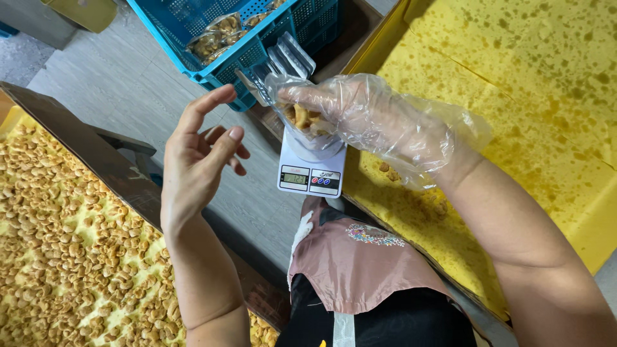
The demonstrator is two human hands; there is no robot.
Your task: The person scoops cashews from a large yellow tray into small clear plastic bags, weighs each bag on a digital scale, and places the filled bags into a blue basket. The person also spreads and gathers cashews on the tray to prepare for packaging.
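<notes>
Standing on a small white kitchen scale, a clear plastic pouch partly filled with cashew nuts is being attended to by the right hand, which is covered by a loose, thin disposable glove. The pouch is judged to be light, soft and crinkly, with slick film walls that would buckle under a squeeze; its open upper edge, or the sides just below it, is judged the best place for a hold, since the nuts inside are brittle and would spill if it were tipped. The gloved fingers are extended and bunched narrowly at the pouch mouth, touching it; whether nuts are pinched between them cannot be told.

The bare left hand is held up beside the scale, apart from it, with the fingers loosely spread and slightly curled, and nothing is held. A blue plastic crate holding filled bags is seen just beyond the scale. A tray of loose cashews lies to the left, and yellow oil-spotted paper lines a tray to the right.
</notes>
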